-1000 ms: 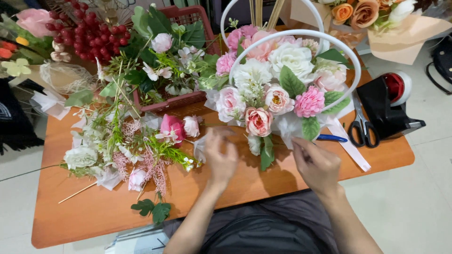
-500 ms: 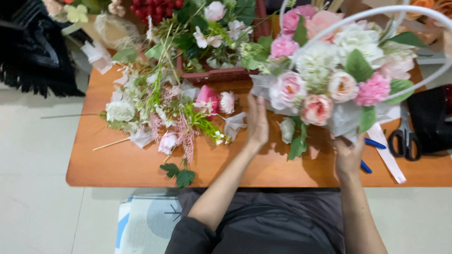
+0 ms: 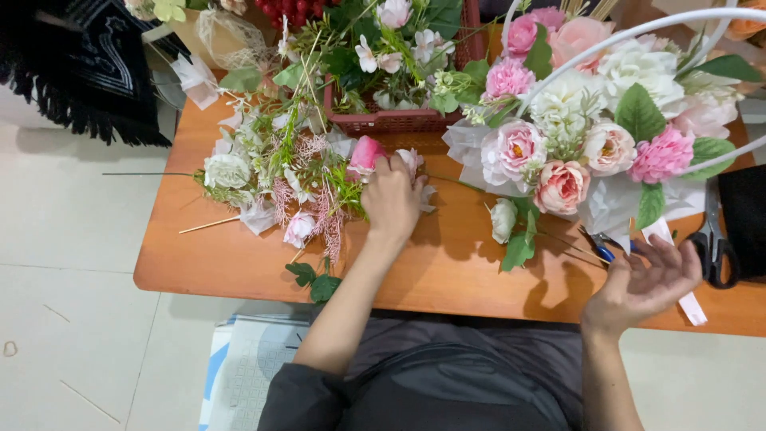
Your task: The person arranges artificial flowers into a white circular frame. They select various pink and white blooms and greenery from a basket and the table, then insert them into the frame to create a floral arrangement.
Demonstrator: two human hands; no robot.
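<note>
My left hand (image 3: 392,199) rests on the pile of loose artificial flowers (image 3: 275,179) on the orange table (image 3: 447,271), its fingers closed around a pale pink bud (image 3: 412,160) next to a deep pink tulip bud (image 3: 365,154). My right hand (image 3: 648,279) hovers open, fingers spread, over the table's near edge, just below the white-handled flower arrangement (image 3: 594,132) of pink, peach and white blooms. A blue-handled tool (image 3: 604,247) lies under the arrangement by my right fingers.
A red plastic basket (image 3: 399,120) of stems stands behind the loose flowers. Black scissors (image 3: 714,239) and a white strip (image 3: 678,275) lie at the right. A black fringed cloth (image 3: 88,72) hangs at the far left. Red berries (image 3: 291,12) sit at the back.
My left hand has moved left from the arrangement to the loose flower pile and closed on a bud. My right hand has drawn away from the arrangement toward the table edge and opened.
</note>
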